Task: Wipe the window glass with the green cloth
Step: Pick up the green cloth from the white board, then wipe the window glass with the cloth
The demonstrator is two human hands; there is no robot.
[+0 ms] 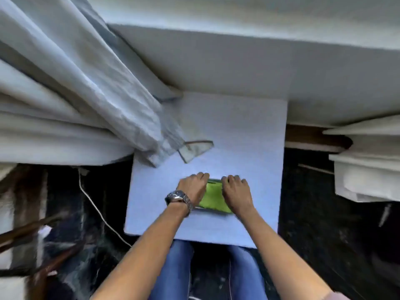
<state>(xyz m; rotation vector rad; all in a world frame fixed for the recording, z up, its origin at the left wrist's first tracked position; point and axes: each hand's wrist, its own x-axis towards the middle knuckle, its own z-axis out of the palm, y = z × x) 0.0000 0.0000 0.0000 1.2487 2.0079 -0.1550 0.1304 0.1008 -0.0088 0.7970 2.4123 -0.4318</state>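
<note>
A folded green cloth [213, 198] lies on a small white table [242, 135] in front of me. My left hand [192, 188], with a metal watch on its wrist, rests on the cloth's left side with fingers curled over its far edge. My right hand [236, 192] presses on the cloth's right side in the same way. Both hands cover the cloth's ends; only its middle strip shows. The window glass is not in view.
Pale curtains [86, 87] hang bunched at the left, their hem resting on the table's far left corner. A white wall and sill [238, 61] run behind. More white fabric [368, 165] hangs at the right. A white cable [97, 211] trails over the dark floor at the left.
</note>
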